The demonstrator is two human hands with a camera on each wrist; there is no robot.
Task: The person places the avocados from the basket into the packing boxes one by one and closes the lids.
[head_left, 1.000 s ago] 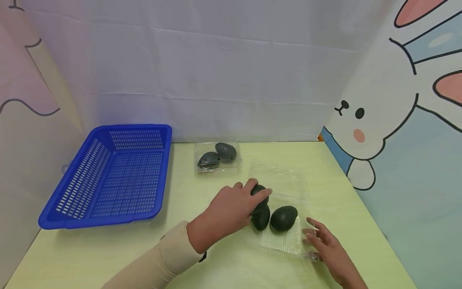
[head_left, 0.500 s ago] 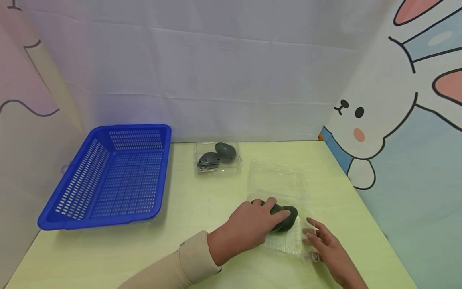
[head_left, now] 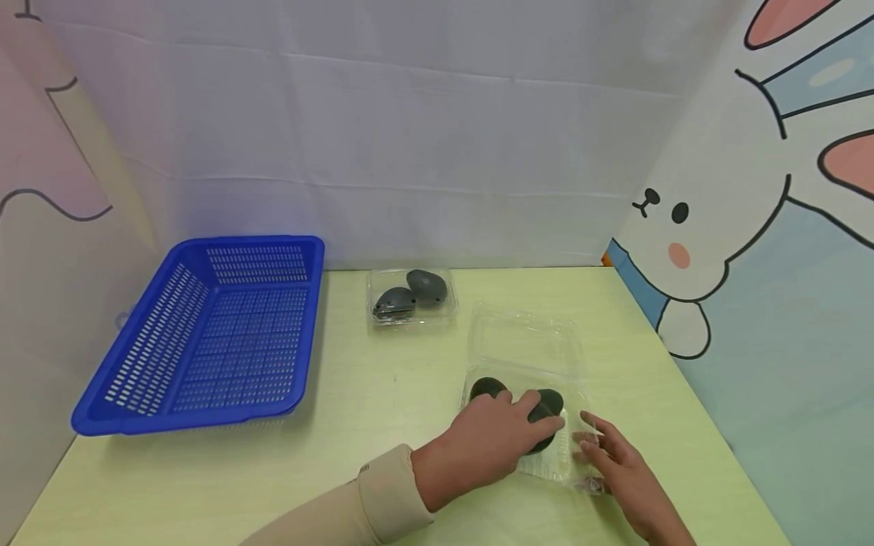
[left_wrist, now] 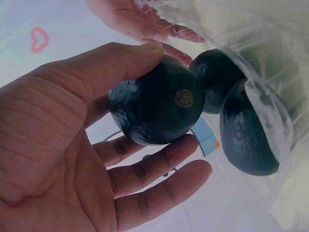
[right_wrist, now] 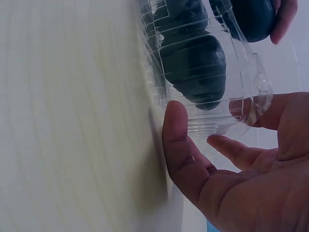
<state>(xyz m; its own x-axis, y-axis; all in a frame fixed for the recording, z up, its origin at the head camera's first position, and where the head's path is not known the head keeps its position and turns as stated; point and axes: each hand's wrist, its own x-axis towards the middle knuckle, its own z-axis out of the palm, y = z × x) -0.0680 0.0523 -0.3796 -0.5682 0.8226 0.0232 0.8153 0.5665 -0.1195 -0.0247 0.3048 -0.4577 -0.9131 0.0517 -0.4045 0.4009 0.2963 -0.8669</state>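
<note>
My left hand (head_left: 488,440) holds a dark green avocado (left_wrist: 154,106) between thumb and fingers, just above an opened clear plastic clamshell box (head_left: 561,462). Two more avocados sit inside it: one at the left (head_left: 488,387), the other (head_left: 554,400) partly behind the held one. The box's lid (head_left: 526,341) lies folded back, away from me. At the box's right end, my right hand (head_left: 628,478) has its fingers loosely extended around the corner, touching the plastic. The right wrist view shows a fingertip (right_wrist: 176,116) against the outer wall.
A blue perforated basket (head_left: 235,341) stands at the left of the pale table (head_left: 382,394). Near the back edge, a second clear box (head_left: 413,318) contains dark avocados (head_left: 426,286). A white cloth (head_left: 437,152) hangs behind the table, and a printed rabbit sheet is at the right.
My left hand has carried the avocado rightward and slightly nearer me over the box, uncovering the left avocado. My right hand and the box have stayed in place.
</note>
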